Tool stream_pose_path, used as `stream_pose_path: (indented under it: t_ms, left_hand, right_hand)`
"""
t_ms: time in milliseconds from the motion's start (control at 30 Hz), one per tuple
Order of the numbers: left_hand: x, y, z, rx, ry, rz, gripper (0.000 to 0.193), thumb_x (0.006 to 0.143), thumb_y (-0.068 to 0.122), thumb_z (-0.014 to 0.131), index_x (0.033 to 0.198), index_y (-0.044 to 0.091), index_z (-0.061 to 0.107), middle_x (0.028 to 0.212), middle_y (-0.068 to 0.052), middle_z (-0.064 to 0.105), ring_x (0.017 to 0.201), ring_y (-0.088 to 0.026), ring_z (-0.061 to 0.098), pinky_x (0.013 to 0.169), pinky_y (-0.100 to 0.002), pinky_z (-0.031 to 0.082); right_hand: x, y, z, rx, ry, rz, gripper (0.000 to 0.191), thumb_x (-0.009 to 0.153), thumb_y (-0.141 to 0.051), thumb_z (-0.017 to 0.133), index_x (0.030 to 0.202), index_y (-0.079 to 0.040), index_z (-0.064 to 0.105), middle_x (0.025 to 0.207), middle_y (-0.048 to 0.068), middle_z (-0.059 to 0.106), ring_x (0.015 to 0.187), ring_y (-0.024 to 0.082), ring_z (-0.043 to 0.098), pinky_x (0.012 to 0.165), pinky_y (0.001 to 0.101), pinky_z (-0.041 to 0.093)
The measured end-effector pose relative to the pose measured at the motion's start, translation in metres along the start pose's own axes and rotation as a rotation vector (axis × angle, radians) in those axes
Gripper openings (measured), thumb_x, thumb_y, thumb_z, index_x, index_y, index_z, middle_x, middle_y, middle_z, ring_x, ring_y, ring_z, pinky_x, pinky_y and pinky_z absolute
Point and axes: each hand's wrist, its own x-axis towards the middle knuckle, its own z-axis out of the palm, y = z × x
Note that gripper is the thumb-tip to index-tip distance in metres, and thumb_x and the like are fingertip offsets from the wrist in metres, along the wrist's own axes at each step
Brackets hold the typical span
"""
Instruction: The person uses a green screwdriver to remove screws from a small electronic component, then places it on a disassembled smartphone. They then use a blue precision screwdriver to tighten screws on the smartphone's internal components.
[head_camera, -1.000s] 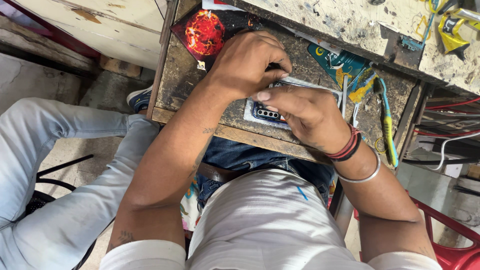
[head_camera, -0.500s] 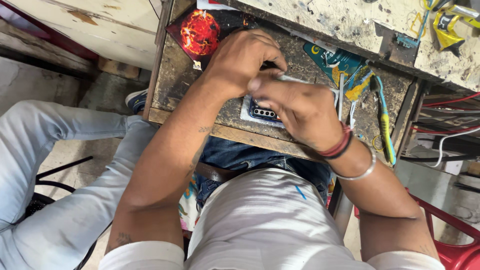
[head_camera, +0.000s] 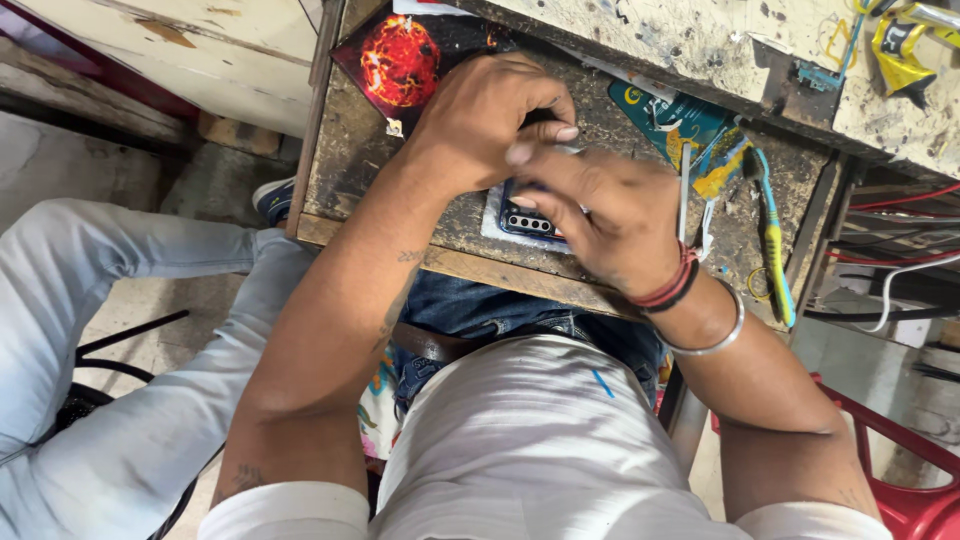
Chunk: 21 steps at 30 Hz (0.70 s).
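Two hands (head_camera: 560, 170), one phone (head_camera: 525, 220), one toothbrush (head_camera: 772, 240), two wrist bands (head_camera: 672, 288).

A small repair workshop is showing here: a scarred, paint-spattered wooden workbench (head_camera: 420, 190) is carrying loose packets (head_camera: 665, 120), a toothbrush (head_camera: 772, 240) and a small circuit board (head_camera: 820, 75), while red, black and white wires (head_camera: 890, 250) are trailing from a shelf beside a red plastic chair (head_camera: 900, 470)

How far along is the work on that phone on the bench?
Done: the phone lies flat on a white sheet on the bench, back with camera lenses up. In hand: left hand and right hand both bent over it, hiding the work. Left: cannot tell; the yellow-handled tool lies unused.
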Motion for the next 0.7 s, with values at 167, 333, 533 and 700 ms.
stream_pose_path:
  t_ms: [167, 333, 533, 700]
  left_hand:
    - [0.0004, -0.0012, -0.0033, -0.030, -0.033, 0.078, 0.021, 0.077, 0.024, 0.085, 0.086, 0.006, 0.075, 0.085, -0.010, 0.074, 0.089, -0.033, 0.071, 0.076, -0.045, 0.056]
    - [0.0008, -0.0022, -0.0019, -0.023, -0.049, 0.029, 0.016, 0.076, 0.019, 0.080, 0.087, 0.008, 0.077, 0.091, -0.008, 0.076, 0.095, -0.029, 0.072, 0.081, -0.041, 0.058]
    - [-0.0011, -0.0044, -0.0010, 0.016, -0.057, 0.013, 0.014, 0.078, 0.018, 0.081, 0.088, 0.009, 0.078, 0.093, -0.008, 0.077, 0.100, -0.028, 0.072, 0.086, -0.040, 0.058]
    - [-0.0009, -0.0059, 0.0005, 0.017, -0.049, 0.036, 0.017, 0.072, 0.017, 0.082, 0.085, 0.007, 0.077, 0.091, -0.008, 0.076, 0.098, -0.029, 0.072, 0.085, -0.041, 0.057]
  right_hand:
    - [0.0019, -0.0004, 0.0007, 0.016, -0.018, -0.090, 0.036, 0.101, -0.010, 0.078, 0.134, -0.014, 0.065, 0.103, 0.011, 0.075, 0.086, 0.022, 0.074, 0.076, 0.0316, 0.060]
    - [0.0047, -0.0033, 0.0017, 0.003, -0.002, -0.114, 0.039, 0.104, -0.010, 0.078, 0.140, -0.016, 0.063, 0.105, 0.008, 0.073, 0.094, 0.024, 0.075, 0.083, 0.0319, 0.062]
    - [0.0062, -0.0049, 0.0009, -0.107, 0.011, -0.060, 0.042, 0.095, -0.015, 0.083, 0.133, -0.014, 0.066, 0.104, 0.013, 0.076, 0.086, 0.028, 0.073, 0.076, 0.0374, 0.058]
    - [0.0047, -0.0035, 0.0019, -0.053, -0.013, 0.027, 0.044, 0.093, -0.017, 0.085, 0.133, -0.016, 0.067, 0.090, 0.010, 0.073, 0.078, 0.025, 0.072, 0.070, 0.0348, 0.057]
